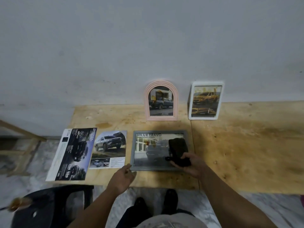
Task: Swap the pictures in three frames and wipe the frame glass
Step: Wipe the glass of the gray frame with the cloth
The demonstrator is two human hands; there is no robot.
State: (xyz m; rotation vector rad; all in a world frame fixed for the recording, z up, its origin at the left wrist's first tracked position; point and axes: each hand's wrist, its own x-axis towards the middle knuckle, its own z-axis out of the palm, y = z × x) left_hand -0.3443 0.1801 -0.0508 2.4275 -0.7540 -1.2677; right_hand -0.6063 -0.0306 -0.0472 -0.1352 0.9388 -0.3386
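A grey frame [134, 151] lies flat on the plywood table [246, 145], holding a "HILUX TRAVO" truck picture. My right hand [190, 163] grips a black cloth [178, 151] that lies over the frame's right side. My left hand [122, 179] hovers with relaxed fingers at the frame's near left corner; contact is unclear. A pink arched frame [161, 100] with a dark truck picture and a white frame [205, 101] with a yellow truck picture lean upright against the wall. Two loose pictures lie left of the grey frame: a silver SUV page [109, 149] and a dark brochure [72, 153].
A black plastic chair [49, 206] stands at the lower left beside my legs. A wooden stand [19, 145] sits left of the table. The table's near edge runs just in front of my shoes. The grey wall rises right behind the table.
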